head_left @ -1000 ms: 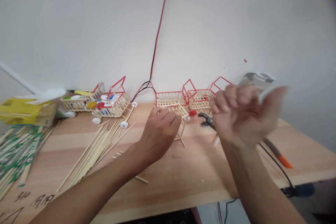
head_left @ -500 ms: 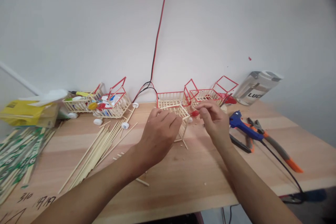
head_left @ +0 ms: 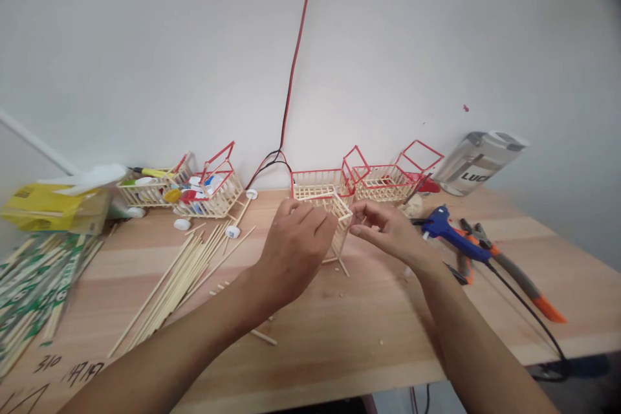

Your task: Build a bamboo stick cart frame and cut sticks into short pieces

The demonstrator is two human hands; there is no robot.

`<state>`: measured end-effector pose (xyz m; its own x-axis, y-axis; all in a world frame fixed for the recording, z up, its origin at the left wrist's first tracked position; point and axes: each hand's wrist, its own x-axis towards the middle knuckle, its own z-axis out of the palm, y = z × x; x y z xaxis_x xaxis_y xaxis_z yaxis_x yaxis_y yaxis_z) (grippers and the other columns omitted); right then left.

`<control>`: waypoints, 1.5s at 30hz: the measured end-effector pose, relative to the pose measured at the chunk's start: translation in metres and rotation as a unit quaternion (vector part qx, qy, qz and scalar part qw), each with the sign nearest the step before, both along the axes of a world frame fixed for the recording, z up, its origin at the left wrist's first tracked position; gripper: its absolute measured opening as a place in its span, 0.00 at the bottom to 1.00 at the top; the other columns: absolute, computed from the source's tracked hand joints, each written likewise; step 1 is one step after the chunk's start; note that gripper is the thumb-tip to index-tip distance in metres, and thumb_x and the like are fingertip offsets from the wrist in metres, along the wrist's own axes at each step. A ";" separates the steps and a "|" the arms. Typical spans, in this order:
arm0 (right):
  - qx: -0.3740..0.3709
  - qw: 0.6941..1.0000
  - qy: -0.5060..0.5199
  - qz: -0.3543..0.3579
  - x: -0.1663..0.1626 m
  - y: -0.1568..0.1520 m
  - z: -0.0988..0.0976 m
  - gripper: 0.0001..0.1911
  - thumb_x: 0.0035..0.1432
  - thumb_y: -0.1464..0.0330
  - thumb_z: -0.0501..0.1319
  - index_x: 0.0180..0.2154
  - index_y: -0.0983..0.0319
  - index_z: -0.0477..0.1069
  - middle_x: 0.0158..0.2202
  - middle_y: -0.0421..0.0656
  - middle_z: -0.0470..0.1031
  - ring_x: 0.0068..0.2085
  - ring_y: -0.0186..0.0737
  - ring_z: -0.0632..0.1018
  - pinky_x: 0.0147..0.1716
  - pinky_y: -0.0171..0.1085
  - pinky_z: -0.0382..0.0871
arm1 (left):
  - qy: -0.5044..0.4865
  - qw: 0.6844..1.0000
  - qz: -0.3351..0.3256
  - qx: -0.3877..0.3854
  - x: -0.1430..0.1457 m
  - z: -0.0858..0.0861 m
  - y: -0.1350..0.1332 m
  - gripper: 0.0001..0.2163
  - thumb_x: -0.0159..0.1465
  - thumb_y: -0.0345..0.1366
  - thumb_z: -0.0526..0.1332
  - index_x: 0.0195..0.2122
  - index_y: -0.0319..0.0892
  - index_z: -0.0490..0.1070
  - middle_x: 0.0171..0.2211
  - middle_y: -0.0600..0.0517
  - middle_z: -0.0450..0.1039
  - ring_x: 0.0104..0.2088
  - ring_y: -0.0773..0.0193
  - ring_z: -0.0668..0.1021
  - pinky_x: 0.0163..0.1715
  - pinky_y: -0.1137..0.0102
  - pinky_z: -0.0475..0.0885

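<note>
My left hand (head_left: 303, 242) is closed around a small unpainted stick cart (head_left: 342, 210), hiding much of its left side. The cart's slatted basket and slanting legs show past my knuckles. At the cart's right corner is my right hand (head_left: 385, 233), its thumb and forefinger curled in a pinch against or very near the frame. Whatever lies between those fingertips is too small to make out. Just behind stand two red-rimmed stick carts, a left one (head_left: 317, 174) and a right one (head_left: 385, 182), each with a red handle.
A blue glue gun (head_left: 451, 231) and orange-handled pliers (head_left: 526, 281) lie at the right. A clear container (head_left: 480, 165) leans near the wall. Loose sticks (head_left: 182, 284), packaged sticks (head_left: 36, 288) and a cart full of bottle caps (head_left: 208, 194) are on the left.
My right hand has moved left and slightly down, bringing its fingertips to the cart's right corner. My left hand keeps its hold on the cart.
</note>
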<state>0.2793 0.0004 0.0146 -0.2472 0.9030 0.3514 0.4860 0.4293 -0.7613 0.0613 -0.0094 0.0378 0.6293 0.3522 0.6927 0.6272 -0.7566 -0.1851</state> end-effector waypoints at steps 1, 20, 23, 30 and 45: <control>-0.013 1.000 0.013 0.017 0.001 0.001 -0.001 0.11 0.55 0.61 0.63 0.37 0.61 0.71 0.30 0.40 0.72 0.30 0.34 0.70 0.30 0.34 0.64 | -0.001 1.000 0.000 0.001 0.000 0.000 0.000 0.04 0.66 0.28 0.55 0.36 0.39 0.69 0.28 0.51 0.68 0.31 0.60 0.68 0.35 0.64 0.60; 0.092 0.995 -0.043 -0.014 -0.008 0.000 -0.003 0.07 0.57 0.64 0.62 0.32 0.60 0.67 0.26 0.38 0.70 0.27 0.32 0.70 0.27 0.33 0.61 | 0.000 1.000 0.001 -0.002 0.000 0.001 0.000 0.04 0.66 0.29 0.55 0.36 0.39 0.69 0.28 0.51 0.68 0.32 0.60 0.68 0.35 0.63 0.60; 0.105 0.993 -0.044 -0.021 -0.009 -0.001 -0.003 0.08 0.57 0.64 0.62 0.30 0.60 0.67 0.26 0.38 0.70 0.27 0.33 0.70 0.27 0.33 0.61 | -0.001 1.000 -0.002 -0.006 -0.001 0.002 -0.001 0.04 0.65 0.28 0.55 0.36 0.39 0.69 0.28 0.52 0.68 0.31 0.61 0.68 0.35 0.64 0.60; 0.110 0.993 -0.040 -0.026 -0.010 -0.001 -0.004 0.09 0.58 0.64 0.61 0.28 0.60 0.67 0.26 0.40 0.71 0.28 0.35 0.72 0.28 0.34 0.63 | -0.003 1.000 -0.001 -0.006 0.000 0.003 0.000 0.05 0.65 0.28 0.54 0.36 0.39 0.69 0.28 0.52 0.68 0.31 0.61 0.68 0.34 0.64 0.60; 0.104 0.994 -0.036 -0.026 -0.011 -0.002 -0.003 0.11 0.58 0.62 0.61 0.28 0.60 0.67 0.25 0.40 0.71 0.28 0.35 0.72 0.28 0.35 0.63 | -0.005 1.000 -0.002 -0.013 0.001 0.003 0.000 0.06 0.66 0.29 0.54 0.35 0.39 0.69 0.27 0.51 0.68 0.31 0.60 0.67 0.34 0.64 0.60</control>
<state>0.2684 -0.0013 0.0115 -0.2330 0.8250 0.5149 0.5621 0.5463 -0.6209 0.0623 -0.0094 0.0407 0.6244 0.3670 0.6895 0.6256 -0.7635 -0.1601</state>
